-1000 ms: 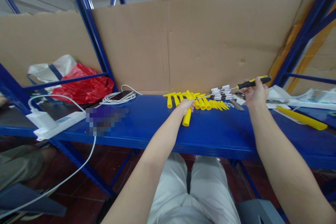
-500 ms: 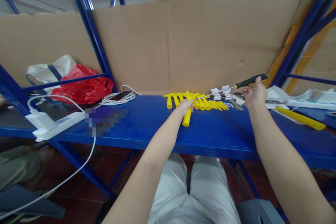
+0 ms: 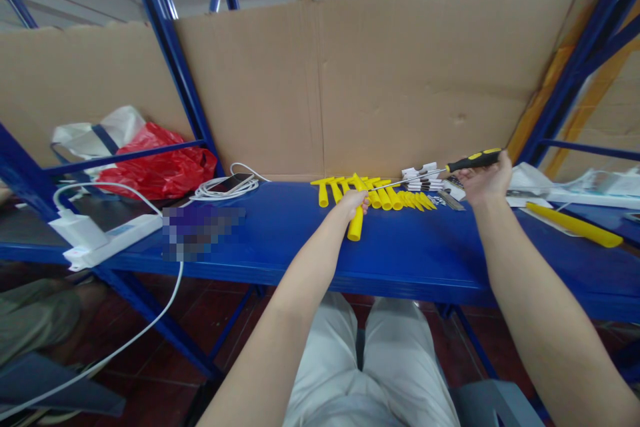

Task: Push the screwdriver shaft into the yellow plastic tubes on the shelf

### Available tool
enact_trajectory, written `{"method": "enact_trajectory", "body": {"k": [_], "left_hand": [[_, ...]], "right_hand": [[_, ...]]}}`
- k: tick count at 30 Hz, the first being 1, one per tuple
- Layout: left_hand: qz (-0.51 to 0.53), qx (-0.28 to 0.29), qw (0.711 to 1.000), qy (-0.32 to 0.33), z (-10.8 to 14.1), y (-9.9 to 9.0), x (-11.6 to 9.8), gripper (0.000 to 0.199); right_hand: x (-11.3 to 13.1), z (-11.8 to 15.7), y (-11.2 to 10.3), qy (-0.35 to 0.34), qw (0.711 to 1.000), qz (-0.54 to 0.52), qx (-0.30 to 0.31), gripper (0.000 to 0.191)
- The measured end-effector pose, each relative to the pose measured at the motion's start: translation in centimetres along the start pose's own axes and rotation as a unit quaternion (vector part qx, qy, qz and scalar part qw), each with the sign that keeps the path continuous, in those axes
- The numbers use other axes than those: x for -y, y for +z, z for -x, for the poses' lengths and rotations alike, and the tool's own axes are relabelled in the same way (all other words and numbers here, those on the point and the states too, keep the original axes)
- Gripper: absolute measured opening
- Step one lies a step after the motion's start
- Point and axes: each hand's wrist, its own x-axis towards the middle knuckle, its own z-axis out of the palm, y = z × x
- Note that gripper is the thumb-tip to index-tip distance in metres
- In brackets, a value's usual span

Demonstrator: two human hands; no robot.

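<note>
The black-and-yellow screwdriver (image 3: 473, 159) has rolled, yellow stripes now uppermost, suggesting a turn under way, with the right hand (image 3: 486, 181) pinching its right end and the left hand (image 3: 354, 203) clasping a yellow T-shaped plastic piece (image 3: 355, 228) midway along the blue metal worktop (image 3: 280, 247).

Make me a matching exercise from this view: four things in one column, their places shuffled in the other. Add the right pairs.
Things
1. red plastic bag
2. screwdriver handle
3. cardboard panel
4. frontmost yellow piece

Places
A. gripped in the left hand
B. standing behind the row of yellow pieces
C. left of the coiled white cable
D. at the right hand

Pairs
1-C, 2-D, 3-B, 4-A
</note>
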Motion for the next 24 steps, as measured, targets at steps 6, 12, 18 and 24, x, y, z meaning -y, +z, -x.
{"method": "enact_trajectory", "body": {"k": [6,12,18,24], "left_hand": [[0.004,-0.001,1.0,0.005,-0.3,0.0,0.2,0.019],[0.005,0.0,1.0,0.001,-0.3,0.0,0.2,0.018],[0.002,-0.001,1.0,0.002,-0.1,0.0,0.1,0.021],[0.001,-0.003,1.0,-0.001,-0.1,0.0,0.0,0.023]], "right_hand": [[-0.3,-1.0,-0.3,-0.004,1.0,-0.006,0.03,0.044],[-0.7,-1.6,-0.6,-0.018,1.0,0.011,0.016,0.041],[-0.1,0.1,0.0,-0.019,1.0,0.005,0.015,0.044],[0.0,0.6,0.2,-0.005,0.999,-0.018,0.028,0.04]]}}
